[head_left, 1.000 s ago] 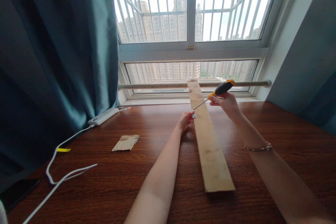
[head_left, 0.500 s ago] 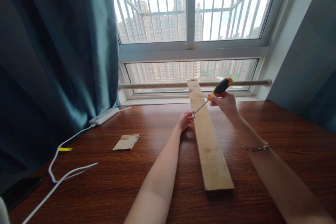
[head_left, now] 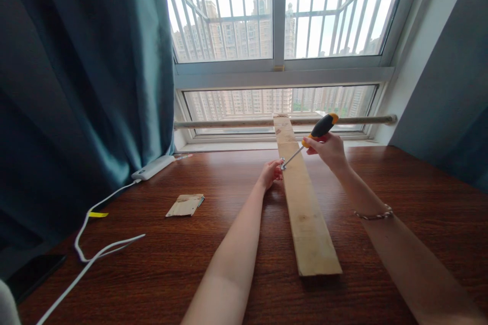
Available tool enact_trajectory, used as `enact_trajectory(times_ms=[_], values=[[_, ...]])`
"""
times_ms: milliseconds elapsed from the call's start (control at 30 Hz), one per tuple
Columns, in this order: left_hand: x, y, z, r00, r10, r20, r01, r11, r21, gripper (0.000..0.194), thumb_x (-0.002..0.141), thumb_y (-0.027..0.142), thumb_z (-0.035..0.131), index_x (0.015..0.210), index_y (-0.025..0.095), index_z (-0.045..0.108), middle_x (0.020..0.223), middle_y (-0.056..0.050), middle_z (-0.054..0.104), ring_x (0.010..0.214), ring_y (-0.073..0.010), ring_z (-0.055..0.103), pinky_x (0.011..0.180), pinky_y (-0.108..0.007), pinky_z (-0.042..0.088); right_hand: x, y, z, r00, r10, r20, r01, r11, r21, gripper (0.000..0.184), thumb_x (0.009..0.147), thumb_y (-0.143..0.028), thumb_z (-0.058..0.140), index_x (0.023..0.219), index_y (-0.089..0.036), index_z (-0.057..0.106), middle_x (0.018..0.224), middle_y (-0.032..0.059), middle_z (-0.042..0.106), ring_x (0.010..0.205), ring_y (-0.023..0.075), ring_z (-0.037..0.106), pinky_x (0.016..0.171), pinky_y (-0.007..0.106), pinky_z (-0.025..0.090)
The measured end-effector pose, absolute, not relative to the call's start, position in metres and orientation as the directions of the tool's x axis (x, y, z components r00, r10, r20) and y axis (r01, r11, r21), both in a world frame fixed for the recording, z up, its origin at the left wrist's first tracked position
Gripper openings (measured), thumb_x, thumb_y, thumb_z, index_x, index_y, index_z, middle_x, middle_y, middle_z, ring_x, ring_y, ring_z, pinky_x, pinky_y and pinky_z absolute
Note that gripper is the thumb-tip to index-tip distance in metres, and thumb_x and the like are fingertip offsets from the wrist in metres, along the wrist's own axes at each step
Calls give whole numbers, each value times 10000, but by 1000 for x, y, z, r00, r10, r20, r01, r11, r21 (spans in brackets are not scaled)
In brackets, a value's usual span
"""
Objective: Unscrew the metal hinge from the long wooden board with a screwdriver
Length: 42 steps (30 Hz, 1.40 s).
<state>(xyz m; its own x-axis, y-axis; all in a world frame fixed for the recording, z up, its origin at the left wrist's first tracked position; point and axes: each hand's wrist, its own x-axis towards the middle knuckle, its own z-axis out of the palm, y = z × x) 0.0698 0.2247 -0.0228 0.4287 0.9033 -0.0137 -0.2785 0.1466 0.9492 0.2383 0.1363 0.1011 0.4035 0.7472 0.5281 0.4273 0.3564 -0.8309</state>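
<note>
We're up at head height, one camera looking forward and down across the table (head_left: 152,264), left hand (head_left: 271,173) and right hand (head_left: 328,151) at mid-range, window (head_left: 279,63) far, curtain (head_left: 114,71) filling the left, wall (head_left: 438,86) the right.

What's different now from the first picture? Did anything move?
The long yellow-and-black screwdriver in the right hand shifted slightly: its tip went from the far end of the small silvery metal piece toward the person. Nothing was picked up or let go. The left hand still holds that piece against the long, flat, tan board, which stayed put.
</note>
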Motion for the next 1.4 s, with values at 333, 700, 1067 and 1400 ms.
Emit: enact_trajectory(times_ms=[333,700,1067,1400], values=[[70,227,-26,444,895,37,-282,100,954,332,656,469,659,761,162,586,506,5,569,373,-79,455,397,-210,223,230,124,111,322,722,613,623,326,-711,388,644,-529,701,690,-151,628,631,42,690,427,163,635,437,234,496],[71,226,-24,436,897,76,-328,80,941,301,665,436,671,726,151,596,528,3,564,380,-71,440,395,-216,246,226,128,107,320,724,611,522,403,-752,355,658,-487,695,709,-147,609,725,57,705,359,125,568,390,244,463],[72,226,-24,452,889,74,-362,107,926,266,685,391,676,709,137,600,547,-9,562,409,-74,462,405,-218,289,221,122,113,259,839,479,204,437,-876,354,566,-334,776,782,-143,569,805,62,694,398,98,567,401,250,529],[73,229,-27,463,881,102,-393,100,914,262,685,371,684,689,131,580,535,8,528,397,-58,432,386,-204,271,213,106,124,220,814,538,383,435,-815,387,572,-398,774,770,-172,531,687,33,676,494,191,644,477,319,544]])
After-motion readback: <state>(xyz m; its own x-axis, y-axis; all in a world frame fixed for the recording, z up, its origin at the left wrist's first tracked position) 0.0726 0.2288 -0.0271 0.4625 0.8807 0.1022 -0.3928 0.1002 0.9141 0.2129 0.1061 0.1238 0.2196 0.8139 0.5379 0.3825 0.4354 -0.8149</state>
